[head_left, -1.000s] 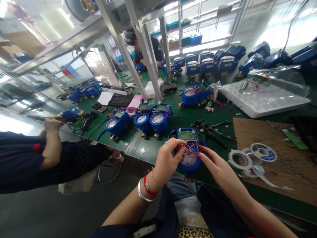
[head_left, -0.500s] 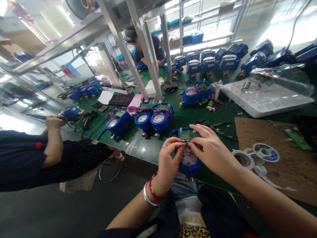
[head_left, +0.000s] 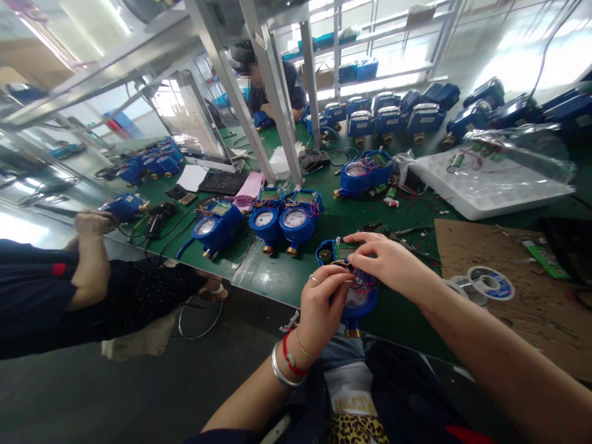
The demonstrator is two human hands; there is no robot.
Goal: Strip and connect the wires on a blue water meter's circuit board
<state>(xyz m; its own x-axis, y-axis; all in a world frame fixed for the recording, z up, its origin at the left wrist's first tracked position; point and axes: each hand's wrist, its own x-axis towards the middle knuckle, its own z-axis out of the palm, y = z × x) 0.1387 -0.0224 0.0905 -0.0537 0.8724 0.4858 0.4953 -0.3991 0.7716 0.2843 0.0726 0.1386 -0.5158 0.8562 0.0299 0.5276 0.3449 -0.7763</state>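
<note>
A blue water meter [head_left: 359, 306] with its top uncovered stands at the bench's front edge, brass fitting toward me. My left hand [head_left: 326, 302] is closed over its dial side, thumb and forefinger pinching thin wires [head_left: 341, 264]. My right hand [head_left: 388, 262] reaches over the meter's green circuit board [head_left: 341, 250] and display. One finger stretches to the board's upper edge, and another bends down close to my left fingertips. The right thumb is hidden, so what lies under that hand is unclear. Red wires show just below it.
Several blue meters [head_left: 296, 222] stand to the left, another [head_left: 365, 171] behind. Pliers [head_left: 407, 232], cardboard [head_left: 522, 308] with tape rolls [head_left: 490, 283], and a white foam tray [head_left: 494, 185] lie rightward. Metal posts [head_left: 272, 92] rise ahead. A co-worker's arm [head_left: 92, 253] is at left; another person sits behind.
My right hand has shifted slightly left and lower over the board, covering more of the display. My left fingertips have moved slightly right and down, still pinching wires. The view has shifted slightly.
</note>
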